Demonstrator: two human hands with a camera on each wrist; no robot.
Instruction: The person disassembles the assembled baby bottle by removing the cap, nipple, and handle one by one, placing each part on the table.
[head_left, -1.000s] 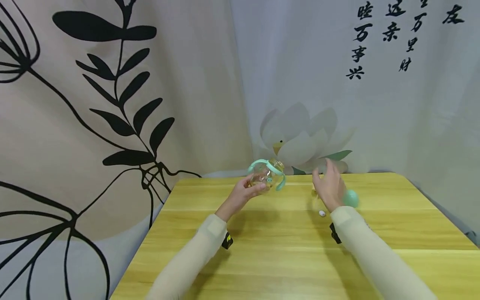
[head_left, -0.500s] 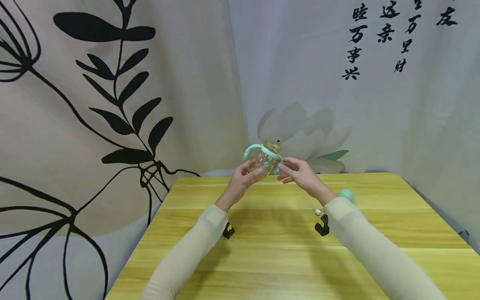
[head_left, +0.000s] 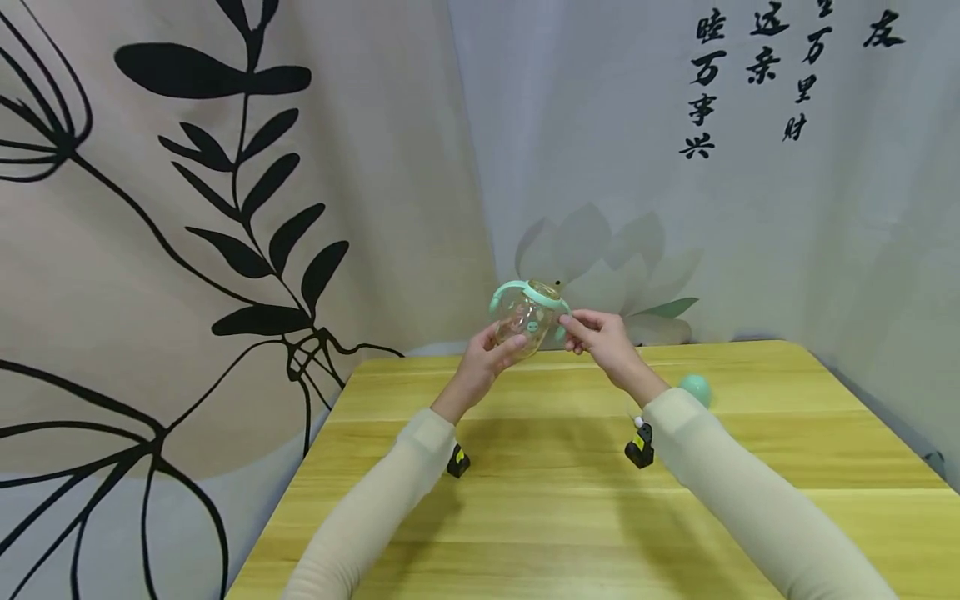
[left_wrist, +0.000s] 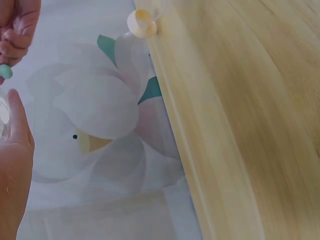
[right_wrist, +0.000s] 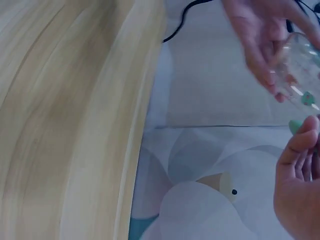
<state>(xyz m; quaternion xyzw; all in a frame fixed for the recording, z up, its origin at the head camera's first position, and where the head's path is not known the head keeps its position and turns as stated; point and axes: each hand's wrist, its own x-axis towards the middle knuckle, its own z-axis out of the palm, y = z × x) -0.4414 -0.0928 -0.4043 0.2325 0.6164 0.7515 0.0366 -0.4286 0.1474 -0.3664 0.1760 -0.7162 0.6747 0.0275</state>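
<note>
A clear baby bottle with a mint-green two-handled collar is held up over the table's back edge, leaning to the right. My left hand grips its body from the left and below. On the other side, my right hand pinches the lower end of the right handle. The bottle's amber neck has no cap on it. In the right wrist view, small printed figures show on the bottle, with the right thumb and fingers just below it.
A mint-green dome lies on the wooden table behind the right forearm. Near the right wrist camera is a small white piece. A cream ring-like piece sits at the table edge. A printed curtain hangs behind.
My right hand has come left from near the green dome to the bottle and now pinches its right handle. The left hand has raised the bottle slightly, and its top has tipped toward me.
</note>
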